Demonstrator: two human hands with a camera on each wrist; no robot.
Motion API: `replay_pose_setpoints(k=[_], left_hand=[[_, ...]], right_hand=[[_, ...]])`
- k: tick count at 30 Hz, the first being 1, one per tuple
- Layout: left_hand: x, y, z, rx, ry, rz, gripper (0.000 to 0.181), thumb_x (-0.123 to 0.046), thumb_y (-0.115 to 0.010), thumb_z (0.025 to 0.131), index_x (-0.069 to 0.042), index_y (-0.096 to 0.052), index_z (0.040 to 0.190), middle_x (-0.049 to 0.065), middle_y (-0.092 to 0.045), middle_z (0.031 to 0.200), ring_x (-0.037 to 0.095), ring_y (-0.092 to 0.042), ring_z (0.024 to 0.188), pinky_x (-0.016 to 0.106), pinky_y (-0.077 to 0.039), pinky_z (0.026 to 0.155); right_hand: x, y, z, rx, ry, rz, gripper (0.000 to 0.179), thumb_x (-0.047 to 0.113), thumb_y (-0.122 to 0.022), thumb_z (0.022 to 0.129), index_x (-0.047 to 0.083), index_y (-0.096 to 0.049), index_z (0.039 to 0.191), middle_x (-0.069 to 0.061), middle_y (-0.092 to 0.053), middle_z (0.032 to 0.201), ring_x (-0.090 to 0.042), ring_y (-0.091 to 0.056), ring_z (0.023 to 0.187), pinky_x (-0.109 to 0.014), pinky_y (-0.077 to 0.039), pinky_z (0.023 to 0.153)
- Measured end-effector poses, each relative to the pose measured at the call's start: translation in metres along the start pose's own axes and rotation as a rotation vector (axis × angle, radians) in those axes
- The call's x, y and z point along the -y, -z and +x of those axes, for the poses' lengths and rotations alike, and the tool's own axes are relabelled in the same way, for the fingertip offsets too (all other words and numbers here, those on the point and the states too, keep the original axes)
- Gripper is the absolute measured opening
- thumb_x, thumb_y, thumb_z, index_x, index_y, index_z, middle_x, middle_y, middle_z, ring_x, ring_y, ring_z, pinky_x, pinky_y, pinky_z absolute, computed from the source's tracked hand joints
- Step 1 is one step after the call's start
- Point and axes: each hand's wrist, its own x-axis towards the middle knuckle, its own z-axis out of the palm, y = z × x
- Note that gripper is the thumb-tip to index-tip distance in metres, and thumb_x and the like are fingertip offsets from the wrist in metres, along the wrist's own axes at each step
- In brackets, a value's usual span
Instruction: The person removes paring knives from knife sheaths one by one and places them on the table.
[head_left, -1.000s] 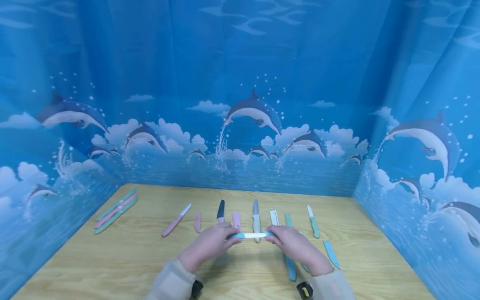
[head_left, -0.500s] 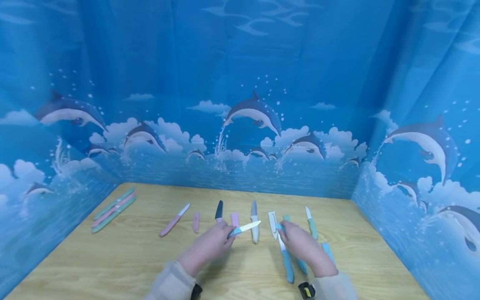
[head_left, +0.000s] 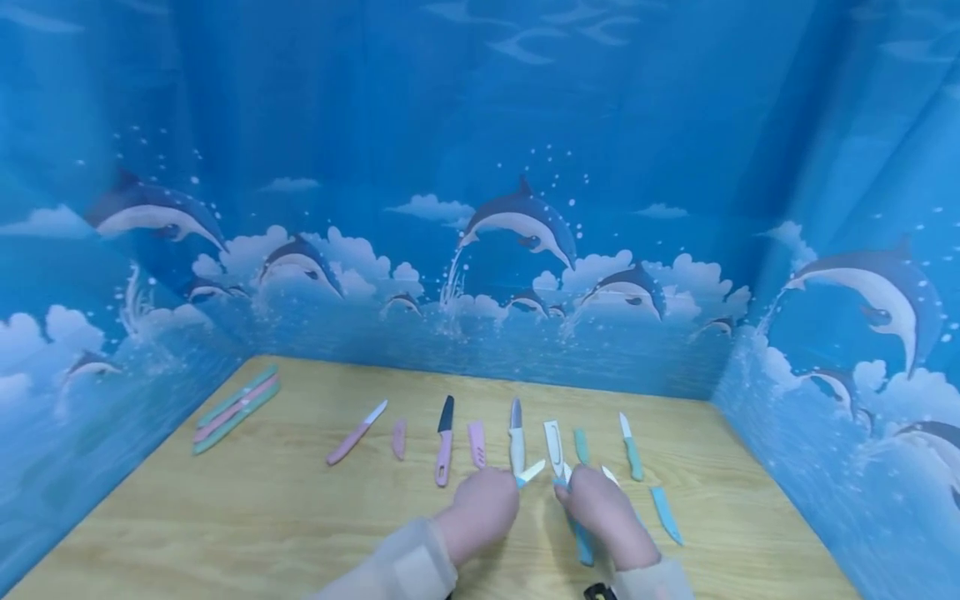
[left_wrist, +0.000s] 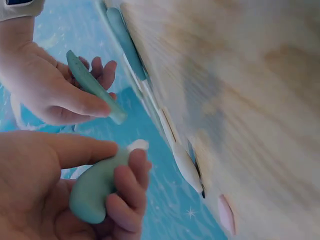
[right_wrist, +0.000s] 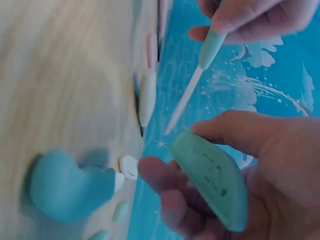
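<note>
A small knife (right_wrist: 212,49) with a turquoise handle and a white blade is gripped by its handle in my left hand (head_left: 486,504). Its bare blade slants out toward my right hand (head_left: 603,508), which pinches a turquoise knife sheath (right_wrist: 212,180) between thumb and fingers. In the right wrist view the blade's tip appears close to one end of the sheath. The left wrist view shows the rounded handle end in my palm. Below my right hand on the table lies a larger blue-handled knife (head_left: 584,546), partly hidden by that hand.
Along the wooden table lie a pink knife (head_left: 357,433), a black-bladed knife (head_left: 445,446), a white-handled knife (head_left: 517,442) and a green knife (head_left: 632,454). Loose sheaths lie among them, including a white one (head_left: 553,446) and a blue one (head_left: 666,517). Sheathed knives (head_left: 236,410) sit far left.
The knife and sheath, end to end a second ago, moved apart. Since then my left hand has come right and nearer my body, uncovering the black-bladed knife's pink handle.
</note>
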Motion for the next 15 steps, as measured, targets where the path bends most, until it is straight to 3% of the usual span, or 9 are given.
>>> replay_pose_setpoints(k=[3, 5, 8, 15], left_hand=[[-0.011, 0.001, 0.006, 0.074, 0.046, 0.016, 0.012, -0.013, -0.063, 0.089, -0.008, -0.064, 0.078, 0.003, -0.057, 0.066, 0.013, -0.053, 0.055, 0.023, -0.048, 0.048], [-0.015, 0.001, 0.009, 0.086, 0.040, 0.054, 0.012, -0.015, -0.064, 0.088, -0.008, -0.065, 0.078, 0.003, -0.058, 0.067, 0.013, -0.054, 0.057, 0.024, -0.050, 0.049], [-0.019, 0.002, 0.012, 0.118, 0.031, 0.097, 0.013, -0.017, -0.066, 0.088, -0.008, -0.065, 0.079, 0.003, -0.059, 0.067, 0.013, -0.054, 0.057, 0.024, -0.049, 0.050], [-0.025, 0.004, 0.022, 0.289, 0.059, 0.108, 0.010, -0.019, -0.068, 0.086, -0.009, -0.067, 0.085, 0.003, -0.060, 0.073, 0.013, -0.053, 0.061, 0.023, -0.046, 0.056]], right_hand=[[0.002, -0.003, -0.001, 0.047, -0.057, -0.067, 0.030, 0.031, -0.061, 0.093, 0.007, -0.059, 0.075, -0.004, -0.049, 0.061, -0.016, -0.043, 0.053, -0.028, -0.036, 0.048], [0.005, -0.005, -0.001, 0.083, -0.070, -0.112, 0.029, 0.032, -0.062, 0.092, 0.007, -0.060, 0.077, -0.004, -0.051, 0.062, -0.017, -0.044, 0.053, -0.028, -0.037, 0.049], [0.008, -0.009, 0.000, 0.108, -0.050, -0.162, 0.029, 0.031, -0.065, 0.090, 0.008, -0.060, 0.075, -0.005, -0.052, 0.063, -0.018, -0.046, 0.055, -0.029, -0.038, 0.050], [0.011, -0.013, 0.000, 0.148, -0.032, -0.207, 0.028, 0.025, -0.069, 0.085, 0.008, -0.056, 0.068, -0.006, -0.052, 0.064, -0.019, -0.050, 0.055, -0.030, -0.043, 0.053]])
